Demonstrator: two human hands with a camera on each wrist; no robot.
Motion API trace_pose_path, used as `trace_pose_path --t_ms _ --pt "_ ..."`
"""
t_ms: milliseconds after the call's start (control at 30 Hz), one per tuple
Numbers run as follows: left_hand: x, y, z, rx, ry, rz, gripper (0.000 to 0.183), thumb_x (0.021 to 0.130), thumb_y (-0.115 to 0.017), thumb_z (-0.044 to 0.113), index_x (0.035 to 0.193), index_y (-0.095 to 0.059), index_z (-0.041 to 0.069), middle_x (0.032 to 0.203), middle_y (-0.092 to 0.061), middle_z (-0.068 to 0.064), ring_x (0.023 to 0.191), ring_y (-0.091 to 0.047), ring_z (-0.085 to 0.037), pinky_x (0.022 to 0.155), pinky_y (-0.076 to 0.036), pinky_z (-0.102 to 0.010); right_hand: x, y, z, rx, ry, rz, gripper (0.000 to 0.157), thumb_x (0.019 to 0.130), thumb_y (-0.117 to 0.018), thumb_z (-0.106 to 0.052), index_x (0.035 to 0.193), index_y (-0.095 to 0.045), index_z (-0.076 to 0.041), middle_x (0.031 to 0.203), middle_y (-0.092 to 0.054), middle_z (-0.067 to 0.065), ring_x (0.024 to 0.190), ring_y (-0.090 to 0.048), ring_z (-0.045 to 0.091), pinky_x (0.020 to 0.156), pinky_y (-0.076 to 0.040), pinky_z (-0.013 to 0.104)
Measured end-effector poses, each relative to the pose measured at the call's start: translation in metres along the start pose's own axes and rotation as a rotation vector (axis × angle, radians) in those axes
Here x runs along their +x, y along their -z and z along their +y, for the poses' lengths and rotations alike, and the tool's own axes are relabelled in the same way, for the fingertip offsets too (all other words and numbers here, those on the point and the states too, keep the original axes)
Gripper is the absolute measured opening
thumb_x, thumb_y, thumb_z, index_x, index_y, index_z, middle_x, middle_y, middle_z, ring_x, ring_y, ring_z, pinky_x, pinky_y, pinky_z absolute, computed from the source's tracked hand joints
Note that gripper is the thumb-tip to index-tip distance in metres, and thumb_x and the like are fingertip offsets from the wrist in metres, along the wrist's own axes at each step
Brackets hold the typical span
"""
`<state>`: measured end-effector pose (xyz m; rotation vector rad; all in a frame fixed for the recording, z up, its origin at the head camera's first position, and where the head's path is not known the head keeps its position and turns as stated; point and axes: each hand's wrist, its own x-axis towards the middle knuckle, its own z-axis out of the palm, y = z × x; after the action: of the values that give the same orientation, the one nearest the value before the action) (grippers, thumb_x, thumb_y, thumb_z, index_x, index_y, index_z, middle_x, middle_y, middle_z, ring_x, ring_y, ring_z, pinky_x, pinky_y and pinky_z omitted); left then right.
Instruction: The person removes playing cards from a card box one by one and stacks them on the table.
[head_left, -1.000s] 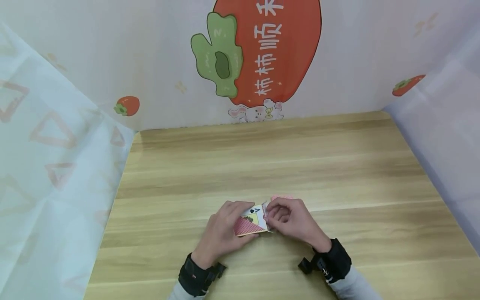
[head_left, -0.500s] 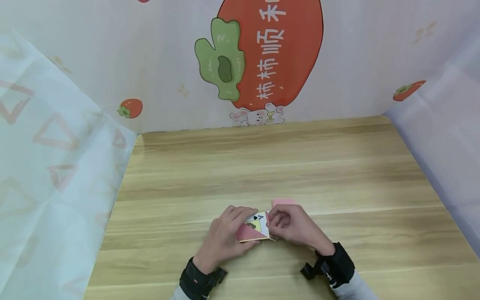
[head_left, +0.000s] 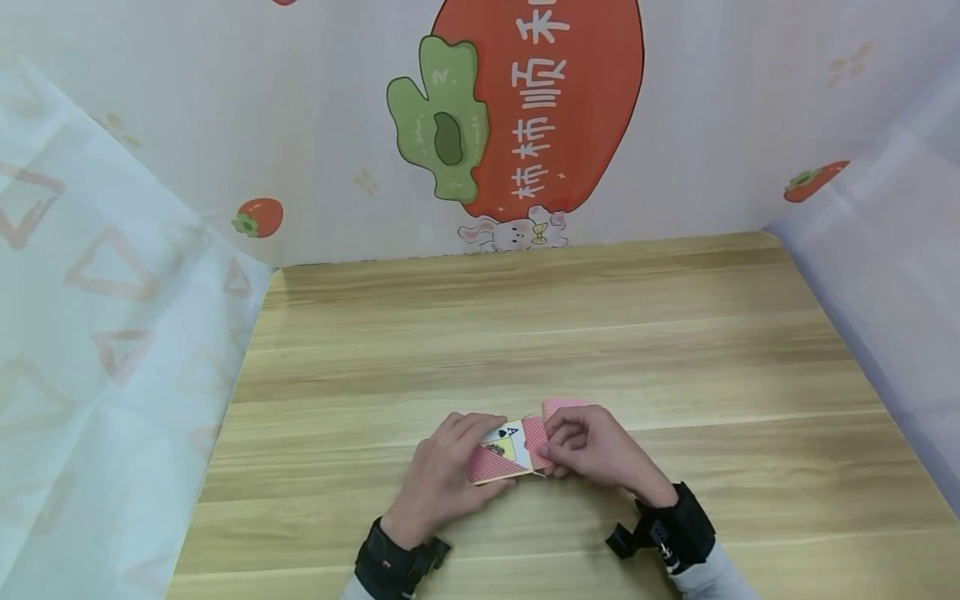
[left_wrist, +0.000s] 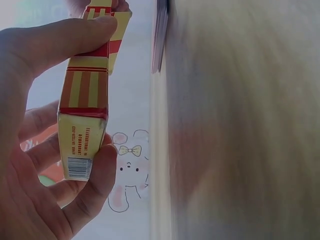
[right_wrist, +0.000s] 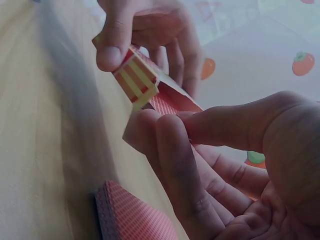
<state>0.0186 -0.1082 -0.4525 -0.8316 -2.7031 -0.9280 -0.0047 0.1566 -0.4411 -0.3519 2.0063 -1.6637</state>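
Note:
In the head view my left hand (head_left: 446, 467) grips a red-and-white playing card box (head_left: 486, 468) with an ace of spades printed on its face. The left wrist view shows the thumb along the striped side of the box (left_wrist: 84, 90), fingers round the other side, and the barcode end towards the camera. My right hand (head_left: 600, 446) pinches the red-patterned flap (head_left: 534, 437) at the box's right end. In the right wrist view this end of the box (right_wrist: 135, 80) stands open. Its inside is mostly hidden by the fingers.
Just behind my right hand, a red-backed deck of cards (head_left: 564, 404) lies on the wooden table (head_left: 525, 325). A white cloth with fruit and rabbit prints (head_left: 330, 125) hangs at the back, and pale cloths close off both sides.
The right hand has drawn slightly to the right, and the box's end flap now shows much wider between it and the ace. The left hand keeps its grip.

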Motion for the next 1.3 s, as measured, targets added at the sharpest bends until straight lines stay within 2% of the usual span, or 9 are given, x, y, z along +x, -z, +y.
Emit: trace_pose_path --t_ms 200,367,600,833,1000,1300 --pt "-0.001 0.002 -0.003 0.000 0.028 0.011 0.077 0.065 -0.094 0.044 0.133 -0.067 0.019 0.124 -0.070 0.009 0.103 -0.058 -0.007 0.072 -0.054 -0.025 -0.003 0.011 -0.001 0.044 -0.034 0.010 0.020 0.096 -0.070 -0.010 0.104 -0.061 0.006 0.085 -0.074 0.019 0.073 -0.075 0.036 0.063 -0.061 0.050" --pt "-0.001 0.003 -0.005 -0.004 0.043 0.021 0.076 0.067 -0.093 0.043 0.134 -0.066 0.020 0.126 -0.069 0.009 0.101 -0.058 -0.007 0.069 -0.052 -0.023 -0.006 0.023 -0.002 0.018 -0.002 0.047 0.021 0.096 -0.069 -0.011 0.108 -0.062 0.004 0.086 -0.072 0.018 0.068 -0.073 0.033 0.060 -0.060 0.051" --pt "-0.003 0.003 -0.009 -0.027 0.028 0.042 0.077 0.068 -0.093 0.042 0.135 -0.064 0.018 0.126 -0.069 0.005 0.101 -0.060 -0.011 0.070 -0.054 -0.026 -0.008 0.037 0.000 -0.034 0.018 0.176 0.023 0.094 -0.073 -0.016 0.110 -0.067 -0.001 0.094 -0.069 0.015 0.078 -0.070 0.031 0.062 -0.059 0.036" --pt "-0.002 0.003 -0.010 -0.025 0.040 0.044 0.077 0.068 -0.093 0.041 0.135 -0.065 0.017 0.127 -0.069 0.005 0.100 -0.060 -0.011 0.070 -0.054 -0.026 -0.006 0.047 0.006 0.013 0.001 0.289 0.030 0.095 -0.073 -0.023 0.113 -0.069 0.001 0.102 -0.071 0.019 0.079 -0.074 0.024 0.065 -0.061 0.042" --pt "-0.003 0.003 -0.011 -0.025 0.052 0.035 0.077 0.068 -0.093 0.041 0.136 -0.064 0.018 0.127 -0.069 0.004 0.102 -0.061 -0.012 0.071 -0.055 -0.029 -0.002 0.050 0.012 0.035 -0.018 0.332 0.036 0.094 -0.074 -0.026 0.113 -0.069 0.004 0.104 -0.073 0.021 0.071 -0.073 0.019 0.063 -0.062 0.041" --pt "-0.004 0.002 -0.013 -0.005 0.048 0.050 0.076 0.067 -0.093 0.042 0.134 -0.065 0.018 0.124 -0.069 0.005 0.100 -0.060 -0.011 0.069 -0.053 -0.027 0.001 0.048 0.018 -0.032 -0.055 0.396 0.035 0.091 -0.078 -0.022 0.109 -0.071 0.007 0.098 -0.074 0.022 0.068 -0.073 0.017 0.061 -0.061 0.037"
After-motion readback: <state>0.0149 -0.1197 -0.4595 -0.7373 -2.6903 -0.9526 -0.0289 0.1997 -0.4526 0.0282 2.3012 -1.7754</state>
